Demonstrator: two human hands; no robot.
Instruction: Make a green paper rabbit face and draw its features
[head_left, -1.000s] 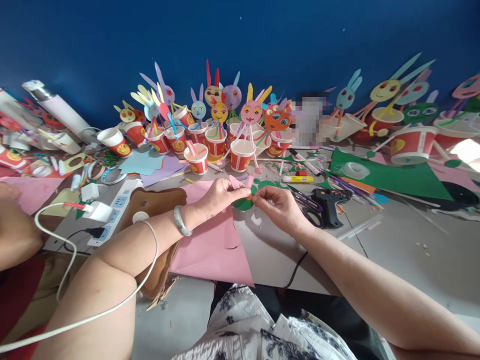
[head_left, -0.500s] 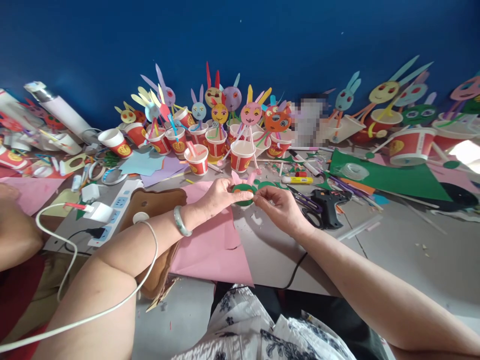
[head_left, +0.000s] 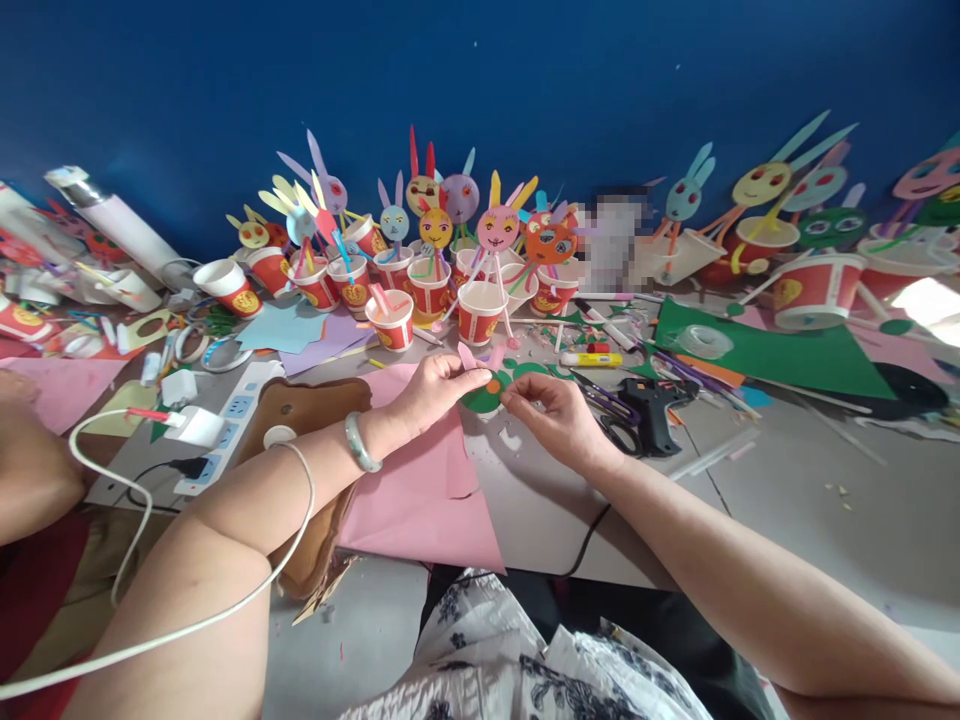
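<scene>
A green paper disc [head_left: 480,398] with small orange circles and pink ear-like strips at its top is between my hands, just above the table. My left hand [head_left: 435,395] grips its upper left edge, with the thumb over the front. At the disc's right edge, the thumb and forefinger of my right hand [head_left: 551,415] are pinched together; whether they hold the disc or a tiny piece is hidden. Another green paper piece [head_left: 531,372] lies just behind my right fingers. Pink paper [head_left: 420,500] is spread under my left wrist.
Red-and-white paper cups [head_left: 482,315] with paper rabbit figures line the blue wall. A black glue gun [head_left: 660,415] and scissors [head_left: 621,432] lie right of my hands. On the left are a power strip [head_left: 232,420], a brown tray [head_left: 315,400], a white cable [head_left: 247,600] and another person's arm [head_left: 34,460].
My left thumb has shifted up the disc's face, so more of the green and an orange circle show. My right hand stays pinched at its edge.
</scene>
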